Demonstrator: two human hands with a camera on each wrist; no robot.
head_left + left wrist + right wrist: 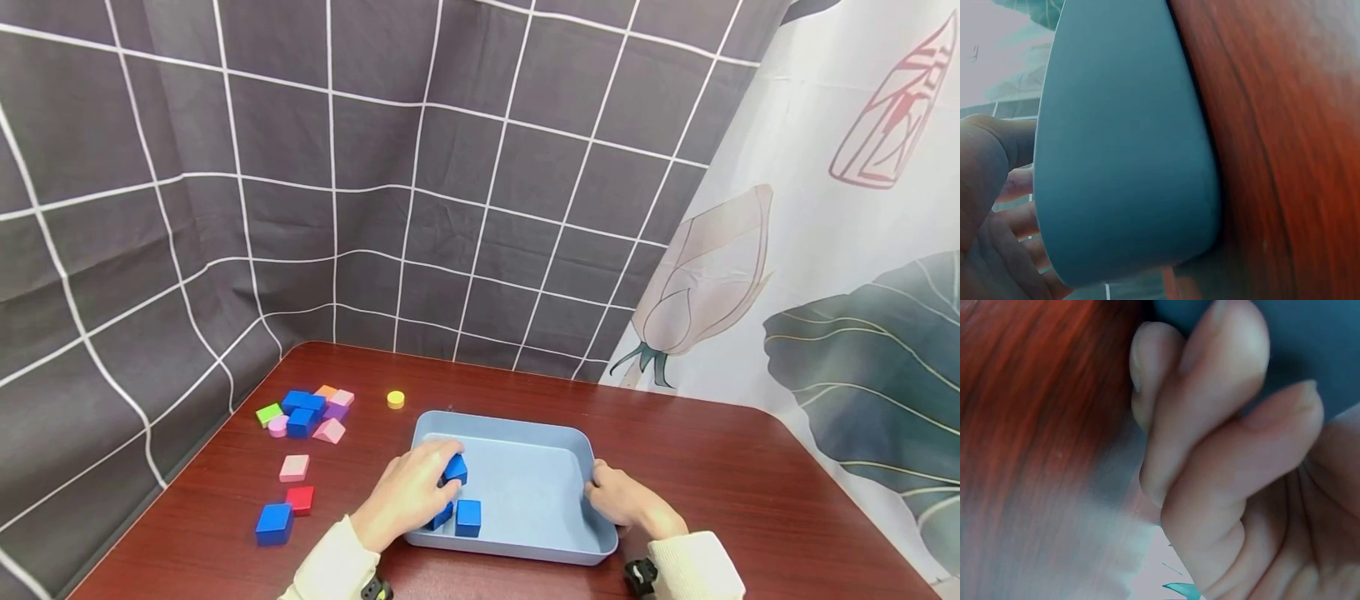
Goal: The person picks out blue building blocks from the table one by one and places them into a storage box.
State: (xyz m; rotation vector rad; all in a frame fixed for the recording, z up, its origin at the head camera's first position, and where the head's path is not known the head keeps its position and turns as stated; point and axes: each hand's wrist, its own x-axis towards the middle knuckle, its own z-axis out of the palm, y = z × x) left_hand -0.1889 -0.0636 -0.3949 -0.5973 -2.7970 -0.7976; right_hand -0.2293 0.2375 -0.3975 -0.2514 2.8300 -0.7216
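Note:
My left hand (pixel 412 493) reaches over the left side of the light-blue tray (pixel 528 492) and pinches a blue block (pixel 456 469) between thumb and fingers. Close under that hand sits a second blue block (pixel 441 517), partly covered by it. A third blue block (pixel 468 519) rests on the tray floor just to the right. At the opposite side my right hand (pixel 626 498) grips the tray's right wall, its fingers curled in the right wrist view. The tray's outer wall (pixel 1122 137) hides the held block in the left wrist view.
On the left of the brown table (pixel 697 454) lies a cluster of blue blocks (pixel 302 422) and smaller coloured pieces. Nearer are a pink block (pixel 294 467), a red block (pixel 301 500) and a blue block (pixel 274 524). A yellow cylinder (pixel 395 400) stands behind the tray.

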